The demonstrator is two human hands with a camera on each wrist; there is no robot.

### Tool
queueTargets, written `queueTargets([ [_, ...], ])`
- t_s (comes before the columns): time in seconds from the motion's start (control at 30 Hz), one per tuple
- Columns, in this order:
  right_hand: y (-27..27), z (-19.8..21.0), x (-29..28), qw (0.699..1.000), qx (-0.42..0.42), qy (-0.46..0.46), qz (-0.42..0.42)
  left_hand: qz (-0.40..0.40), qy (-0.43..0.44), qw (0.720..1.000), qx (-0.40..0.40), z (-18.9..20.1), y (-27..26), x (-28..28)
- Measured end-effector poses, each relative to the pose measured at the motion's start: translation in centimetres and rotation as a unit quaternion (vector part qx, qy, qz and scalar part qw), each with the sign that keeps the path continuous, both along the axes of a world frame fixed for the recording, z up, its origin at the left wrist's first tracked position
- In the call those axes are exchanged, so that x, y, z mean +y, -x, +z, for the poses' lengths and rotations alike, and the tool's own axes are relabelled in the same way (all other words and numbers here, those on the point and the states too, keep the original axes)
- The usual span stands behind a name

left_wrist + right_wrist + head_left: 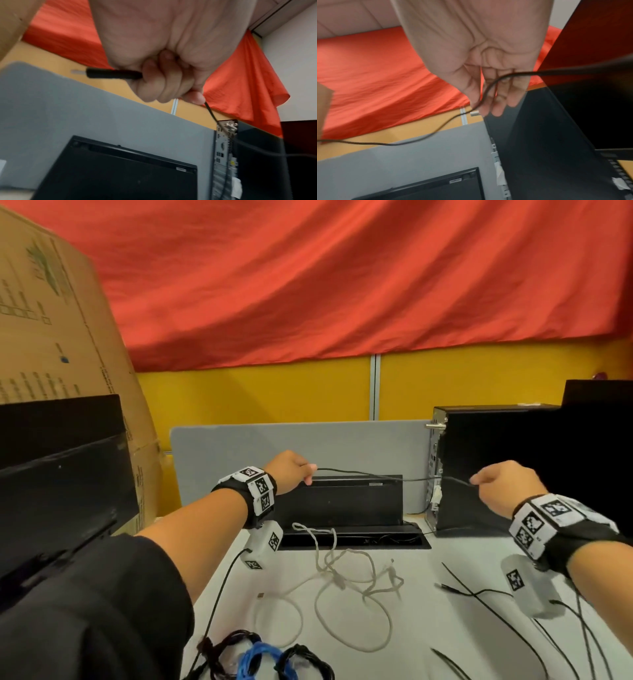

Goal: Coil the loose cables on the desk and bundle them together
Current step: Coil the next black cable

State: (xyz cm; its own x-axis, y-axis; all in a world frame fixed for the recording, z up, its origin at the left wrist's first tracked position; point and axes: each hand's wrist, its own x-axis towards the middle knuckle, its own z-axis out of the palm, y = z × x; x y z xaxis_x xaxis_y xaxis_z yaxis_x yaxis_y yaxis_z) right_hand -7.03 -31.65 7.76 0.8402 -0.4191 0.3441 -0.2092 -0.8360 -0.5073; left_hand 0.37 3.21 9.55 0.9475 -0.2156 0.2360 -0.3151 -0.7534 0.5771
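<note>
Coiled bundles point(260, 659) near edge | left hand point(291, 469) fisted on black cable point(370, 475) | right hand point(503, 484) pinching it, fingers loosely together

Cable point(370, 474) spans between left hand point(291, 469) and right hand point(507, 484), above the desk point(455, 614). PC tower point(496, 467) right, cardboard box point(58, 337) left. Coiled bundles point(260, 659) at near edge.
</note>
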Motion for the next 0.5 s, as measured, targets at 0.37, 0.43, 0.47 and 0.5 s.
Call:
queueTargets([
  [0.37, 2.5, -3.1, 10.6, 0.940, -0.036, -0.026, 0.337, -0.196, 0.308, 0.900, 0.238, -2.1, 6.0, -5.5],
  [0.43, 3.0, -3.8, 10.9, 0.941, -0.060, -0.072, 0.326, -0.211, 0.383, 0.861, 0.258, -2.3, 7.0, -5.6],
  [0.47, 3.2, -4.3, 11.1, 0.943, -0.060, -0.092, 0.315, -0.220, 0.426, 0.835, 0.270, -2.4, 7.6, -5.7],
  [0.5, 3.5, -4.8, 11.2, 0.943, -0.053, -0.109, 0.308, -0.233, 0.469, 0.804, 0.281, -2.5, 8.2, -5.7],
])
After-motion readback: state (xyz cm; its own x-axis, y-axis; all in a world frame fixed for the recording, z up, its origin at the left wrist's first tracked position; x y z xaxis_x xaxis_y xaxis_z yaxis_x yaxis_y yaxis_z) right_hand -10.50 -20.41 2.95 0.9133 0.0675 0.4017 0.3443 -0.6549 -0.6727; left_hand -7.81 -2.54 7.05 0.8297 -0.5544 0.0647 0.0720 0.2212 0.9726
